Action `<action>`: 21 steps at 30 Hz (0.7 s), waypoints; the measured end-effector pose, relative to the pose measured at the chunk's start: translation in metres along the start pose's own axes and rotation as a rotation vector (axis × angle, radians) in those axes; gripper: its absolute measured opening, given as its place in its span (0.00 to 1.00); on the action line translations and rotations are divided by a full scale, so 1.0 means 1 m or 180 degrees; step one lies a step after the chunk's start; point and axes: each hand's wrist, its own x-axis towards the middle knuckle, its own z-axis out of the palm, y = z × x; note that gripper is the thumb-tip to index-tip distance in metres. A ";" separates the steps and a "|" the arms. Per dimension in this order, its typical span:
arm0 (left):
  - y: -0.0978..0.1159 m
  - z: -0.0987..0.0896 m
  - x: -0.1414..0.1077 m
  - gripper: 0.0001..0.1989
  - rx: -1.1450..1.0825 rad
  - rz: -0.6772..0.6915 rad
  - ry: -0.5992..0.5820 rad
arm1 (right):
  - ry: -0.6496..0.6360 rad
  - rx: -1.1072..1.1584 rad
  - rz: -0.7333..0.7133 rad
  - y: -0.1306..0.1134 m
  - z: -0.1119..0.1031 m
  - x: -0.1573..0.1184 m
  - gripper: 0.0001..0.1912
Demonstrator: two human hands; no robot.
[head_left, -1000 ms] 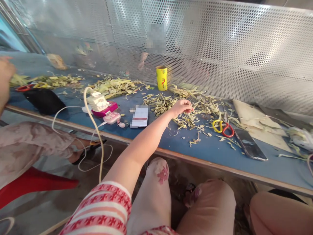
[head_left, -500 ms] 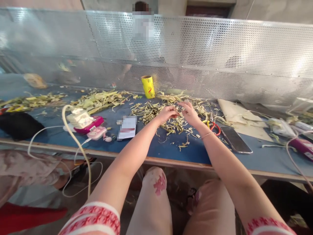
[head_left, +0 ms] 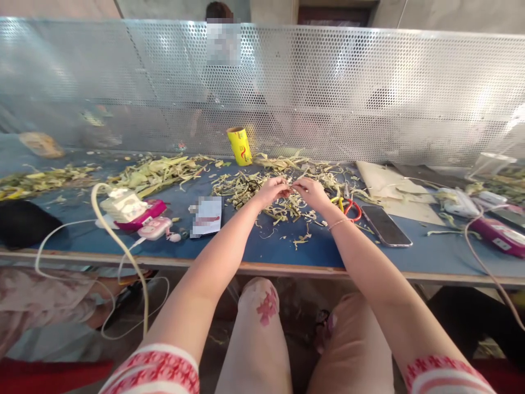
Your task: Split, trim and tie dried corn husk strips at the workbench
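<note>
My left hand (head_left: 274,191) and my right hand (head_left: 308,191) meet fingertip to fingertip above a loose pile of pale green-yellow plant strips (head_left: 283,210). Both hands are closed in a pinch. Something small is between them, too tiny to make out. Beside my right wrist lie scissors with red and yellow handles (head_left: 353,210). Behind the pile stands a yellow cardboard tube (head_left: 239,146), tilted slightly.
On the blue table (head_left: 270,249) are a phone (head_left: 386,226), a white card (head_left: 207,215), brown paper (head_left: 375,180), a magenta power strip (head_left: 141,216) with cables, and another leaf heap (head_left: 159,172). A perforated metal screen (head_left: 328,76) rises behind; a person is beyond it.
My right hand has moved in to meet my left, and its spread fingers have closed to a pinch. The whole view has shifted slightly, so the table items appear further left.
</note>
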 end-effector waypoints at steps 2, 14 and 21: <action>-0.001 0.000 0.001 0.06 -0.0012 -0.0001 0.0024 | 0.0023 -0.0068 -0.0105 -0.004 -0.004 -0.001 0.11; 0.005 0.005 -0.002 0.06 0.0220 -0.0120 0.0164 | 0.0250 -0.0523 0.0198 -0.027 -0.019 -0.001 0.10; 0.000 0.002 0.004 0.05 0.0248 -0.0205 0.0312 | -0.0078 -0.1321 0.1575 -0.009 -0.100 -0.058 0.06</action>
